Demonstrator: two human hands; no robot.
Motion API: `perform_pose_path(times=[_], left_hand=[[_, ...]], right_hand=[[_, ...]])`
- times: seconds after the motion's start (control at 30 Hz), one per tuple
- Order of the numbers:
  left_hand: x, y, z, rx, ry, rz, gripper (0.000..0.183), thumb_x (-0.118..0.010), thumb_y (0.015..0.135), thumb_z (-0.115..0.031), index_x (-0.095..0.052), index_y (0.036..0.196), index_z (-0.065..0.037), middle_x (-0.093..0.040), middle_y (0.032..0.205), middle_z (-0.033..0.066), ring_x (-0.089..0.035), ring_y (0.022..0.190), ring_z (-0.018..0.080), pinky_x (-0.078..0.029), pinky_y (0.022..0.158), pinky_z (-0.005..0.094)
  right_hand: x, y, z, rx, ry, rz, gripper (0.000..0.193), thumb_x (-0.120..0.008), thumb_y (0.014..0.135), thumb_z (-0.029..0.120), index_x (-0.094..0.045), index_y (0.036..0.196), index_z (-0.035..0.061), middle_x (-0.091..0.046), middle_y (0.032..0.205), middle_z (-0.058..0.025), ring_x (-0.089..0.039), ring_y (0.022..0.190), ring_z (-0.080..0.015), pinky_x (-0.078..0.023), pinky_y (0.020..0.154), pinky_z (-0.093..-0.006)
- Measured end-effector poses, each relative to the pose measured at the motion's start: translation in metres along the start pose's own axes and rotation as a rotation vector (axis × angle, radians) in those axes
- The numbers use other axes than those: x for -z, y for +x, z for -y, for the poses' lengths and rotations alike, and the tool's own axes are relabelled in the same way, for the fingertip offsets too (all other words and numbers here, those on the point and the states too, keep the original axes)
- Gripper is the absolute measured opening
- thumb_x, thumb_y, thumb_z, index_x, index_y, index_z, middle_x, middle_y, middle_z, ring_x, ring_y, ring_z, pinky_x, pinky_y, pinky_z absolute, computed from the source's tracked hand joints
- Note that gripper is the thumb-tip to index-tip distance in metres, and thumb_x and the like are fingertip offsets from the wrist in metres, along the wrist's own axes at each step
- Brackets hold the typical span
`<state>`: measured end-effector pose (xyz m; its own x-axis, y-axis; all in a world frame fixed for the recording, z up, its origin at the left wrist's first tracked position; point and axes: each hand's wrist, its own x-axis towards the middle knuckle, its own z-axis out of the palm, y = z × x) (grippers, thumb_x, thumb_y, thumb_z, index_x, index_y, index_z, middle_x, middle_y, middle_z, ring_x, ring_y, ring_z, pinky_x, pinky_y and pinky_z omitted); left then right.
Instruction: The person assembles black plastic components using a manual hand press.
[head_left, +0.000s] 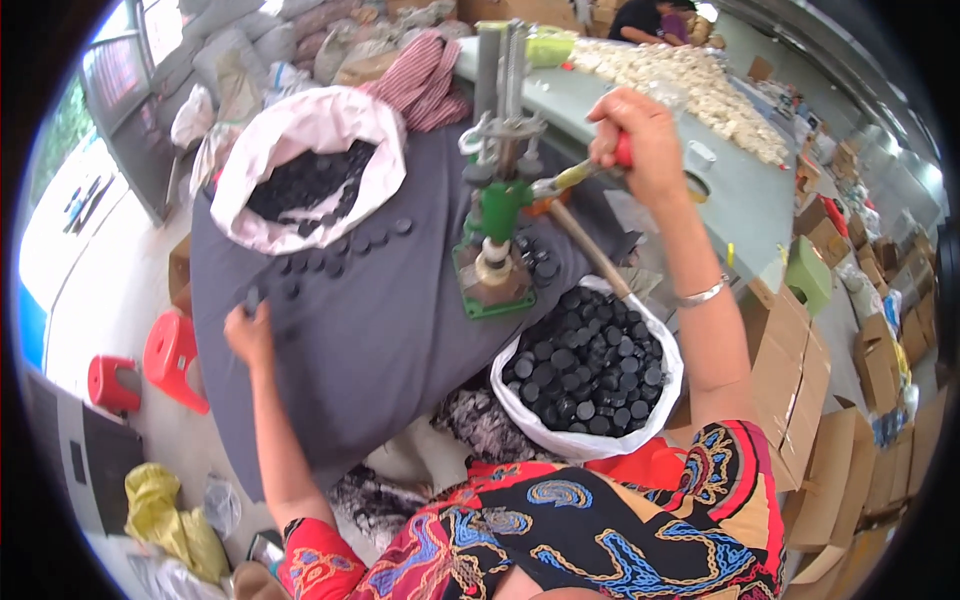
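Note:
My right hand (645, 145) is closed round the red-ended lever (623, 151) of a green hand press (500, 210), its arm raised. The press stands on the grey cloth with a pale round part above its green base. At the table's left side, my left hand (250, 335) pinches a small black round cap (252, 298). Several loose black caps (333, 268) lie in front of the white sack (228, 200), which holds many more. Nearer to me, right of the press, another white sack (672, 385) is full of black caps.
A wooden stick (590, 250) slants down to the near sack. Striped cloth (425, 80) lies behind the press. Beyond is a green table (570, 100) with a heap of pale pieces (670, 75) and a person. Red stools (175, 360) stand left; cardboard boxes (790, 370) stand right.

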<state>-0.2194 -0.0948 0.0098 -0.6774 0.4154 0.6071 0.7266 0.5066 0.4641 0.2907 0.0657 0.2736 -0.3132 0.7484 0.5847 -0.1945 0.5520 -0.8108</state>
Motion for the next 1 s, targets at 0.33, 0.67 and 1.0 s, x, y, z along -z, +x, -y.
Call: perform_pose_path(times=[0.33,0.67,1.0], left_hand=[[-0.008,-0.129,-0.255,-0.526,-0.600,0.514,0.030,-0.078,0.065,-0.021,-0.066,0.085,-0.001,-0.060,0.092,0.0125,-0.055,0.093,0.0320,-0.045,0.080,0.0418],[-0.036,-0.145,-0.295,-0.501,-0.527,0.475,0.032,-0.077,0.065,-0.023,-0.067,0.087,-0.003,-0.060,0.094,0.0097,-0.053,0.098,0.0294,-0.044,0.081,0.0415],[-0.047,-0.148,-0.307,-0.377,-0.585,0.540,0.036,-0.080,0.063,-0.025,-0.068,0.091,-0.004,-0.057,0.100,0.0078,-0.048,0.106,0.0282,-0.039,0.087,0.0406]], right_hand=[[-0.002,0.005,-0.004,-0.014,0.065,0.042,0.025,-0.051,0.094,0.016,-0.061,0.082,-0.0027,-0.051,0.053,-0.0036,-0.047,0.044,-0.0107,-0.046,0.051,-0.0275],[-0.001,0.001,0.000,-0.004,0.051,0.033,0.025,-0.050,0.094,0.016,-0.061,0.082,-0.0029,-0.050,0.053,-0.0040,-0.046,0.045,-0.0111,-0.046,0.052,-0.0285],[0.000,-0.033,-0.005,0.041,0.033,0.007,0.025,-0.048,0.094,0.014,-0.060,0.082,-0.0039,-0.051,0.054,-0.0048,-0.047,0.047,-0.0115,-0.045,0.054,-0.0275]])
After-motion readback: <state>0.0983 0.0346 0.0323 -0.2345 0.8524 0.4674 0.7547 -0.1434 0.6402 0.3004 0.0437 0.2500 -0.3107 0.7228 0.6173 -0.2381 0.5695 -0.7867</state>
